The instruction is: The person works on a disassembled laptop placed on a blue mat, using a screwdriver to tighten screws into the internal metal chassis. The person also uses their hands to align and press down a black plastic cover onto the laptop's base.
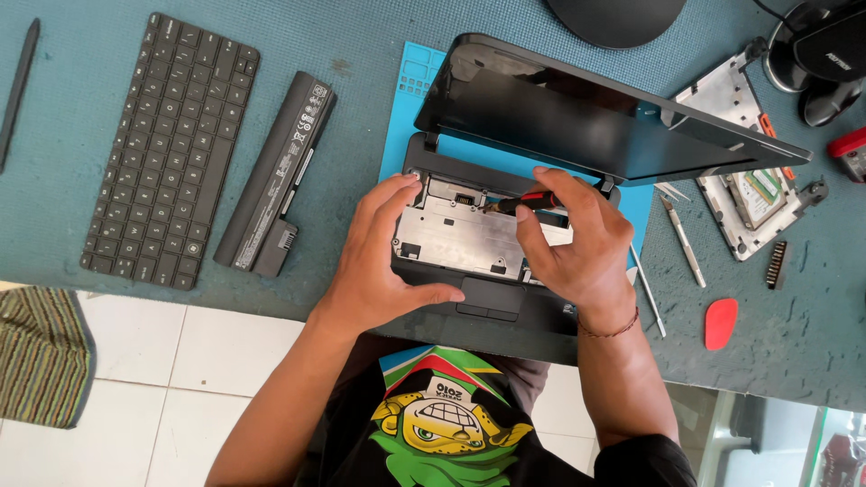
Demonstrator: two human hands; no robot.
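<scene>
An opened black laptop (487, 302) lies on a blue mat at the table's near edge, its keyboard taken out so the silver metal plate (465, 236) shows. Its screen (577, 117) leans back. My left hand (383, 248) rests on the laptop's left side, thumb on the palm rest. In my right hand (573, 239) is a small screwdriver (528, 203) with a red and black handle, its tip touching the upper part of the metal plate.
A detached black keyboard (167, 149) and a long black battery (280, 171) lie to the left. On the right are a hard drive in a metal frame (753, 185), tweezers (683, 239), a red pick (720, 323) and a bit strip (776, 264).
</scene>
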